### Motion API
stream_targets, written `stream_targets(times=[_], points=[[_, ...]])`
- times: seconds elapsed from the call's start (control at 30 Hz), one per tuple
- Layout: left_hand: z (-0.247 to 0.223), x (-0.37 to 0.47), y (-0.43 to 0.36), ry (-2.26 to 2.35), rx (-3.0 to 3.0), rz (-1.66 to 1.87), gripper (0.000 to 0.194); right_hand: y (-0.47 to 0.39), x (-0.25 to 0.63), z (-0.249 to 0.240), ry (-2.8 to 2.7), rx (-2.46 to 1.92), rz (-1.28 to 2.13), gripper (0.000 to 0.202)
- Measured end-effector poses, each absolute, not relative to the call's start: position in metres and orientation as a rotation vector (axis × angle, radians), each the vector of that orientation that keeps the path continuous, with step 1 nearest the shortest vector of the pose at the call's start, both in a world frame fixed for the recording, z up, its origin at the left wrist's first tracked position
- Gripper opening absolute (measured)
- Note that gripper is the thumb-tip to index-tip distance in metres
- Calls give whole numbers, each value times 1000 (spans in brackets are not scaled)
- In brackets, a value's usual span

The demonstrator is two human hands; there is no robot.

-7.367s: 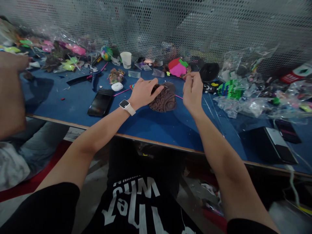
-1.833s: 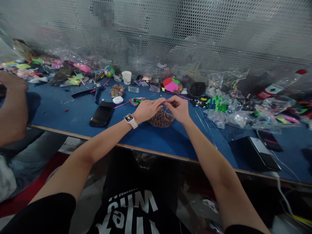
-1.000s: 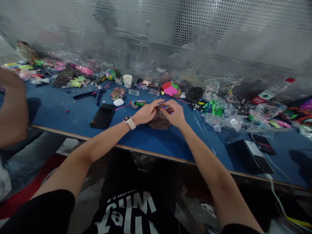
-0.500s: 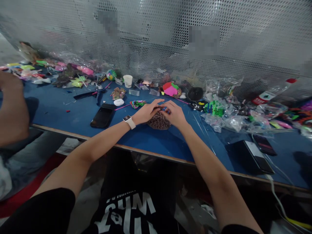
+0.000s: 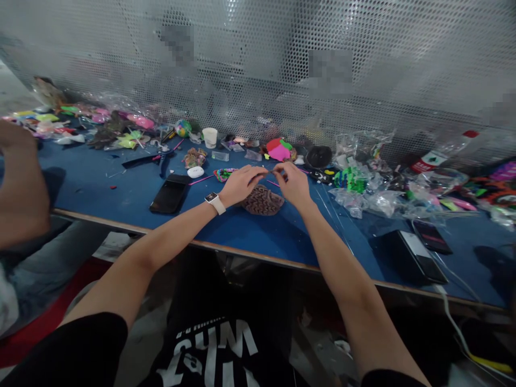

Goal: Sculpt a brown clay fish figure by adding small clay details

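Observation:
A brown, ridged clay piece [image 5: 263,201] lies on the blue table [image 5: 226,228] near its front edge. Over its back left side is my left hand [image 5: 244,184], fingertips pinched together. My right hand [image 5: 292,183] is pinched just behind the piece's right side, its fingertips close to those of my left hand. Something small and dark seems to be between the fingertips, too small to make out. A purple stick [image 5: 273,183] shows between my hands, behind the brown piece.
A black phone [image 5: 171,192], white case [image 5: 195,172], blue pliers [image 5: 164,158] and paper cup [image 5: 210,137] stand left. Plastic bags and colourful clay [image 5: 350,180] lie right, with a bottle [image 5: 429,161] and black box [image 5: 403,258]. Another person's arm [image 5: 22,185] rests far left.
Both hands have lifted off the brown piece and moved slightly back, with the fingertips a little apart. More of the piece's top now shows.

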State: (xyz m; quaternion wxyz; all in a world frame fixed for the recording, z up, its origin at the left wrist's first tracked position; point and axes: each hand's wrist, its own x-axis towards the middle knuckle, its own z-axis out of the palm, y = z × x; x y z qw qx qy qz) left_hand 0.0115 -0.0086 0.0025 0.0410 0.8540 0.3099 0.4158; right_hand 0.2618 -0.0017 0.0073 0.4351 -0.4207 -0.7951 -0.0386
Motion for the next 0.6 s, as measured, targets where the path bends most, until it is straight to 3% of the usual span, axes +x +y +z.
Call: stream_targets(times=[0.27, 0.5, 0.6], points=[[5, -2, -4, 888, 2535, 1360, 38, 16, 303, 2, -1475, -1113, 223, 51], [0, 1, 0, 957, 2507, 1309, 14, -8, 260, 5, -1880, -1006, 183, 23], [0, 1, 1, 980, 2457, 1303, 12, -22, 238, 6, -2013, -896, 120, 25]])
